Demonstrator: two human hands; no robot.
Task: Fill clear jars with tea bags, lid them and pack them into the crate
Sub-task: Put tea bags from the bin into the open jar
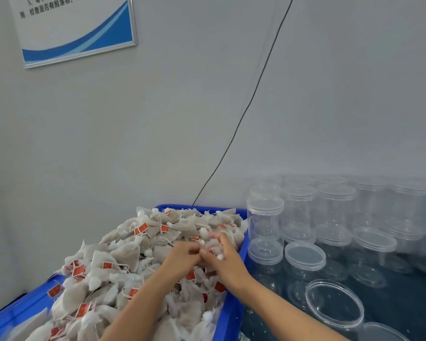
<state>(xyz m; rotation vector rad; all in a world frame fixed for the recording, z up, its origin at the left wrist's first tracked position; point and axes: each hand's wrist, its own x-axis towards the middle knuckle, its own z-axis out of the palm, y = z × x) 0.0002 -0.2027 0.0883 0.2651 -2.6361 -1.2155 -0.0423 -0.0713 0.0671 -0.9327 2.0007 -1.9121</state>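
A blue crate (231, 306) is heaped with pale tea bags (123, 257) that carry red tags and white strings. Both hands are over the heap near the crate's right wall. My left hand (182, 259) has curled fingers gathering tea bags. My right hand (225, 257) pinches a small bunch of tea bags close to the left hand's fingertips. To the right stand several clear jars (265, 217), most with clear lids on. One open jar (335, 303) without a lid stands close to my right forearm.
A grey wall rises right behind the crate and the jars. A black cable (251, 99) runs down the wall to the crate's far edge. A framed notice (76, 28) hangs at the upper left. The jars stand on a dark blue table top (403, 308).
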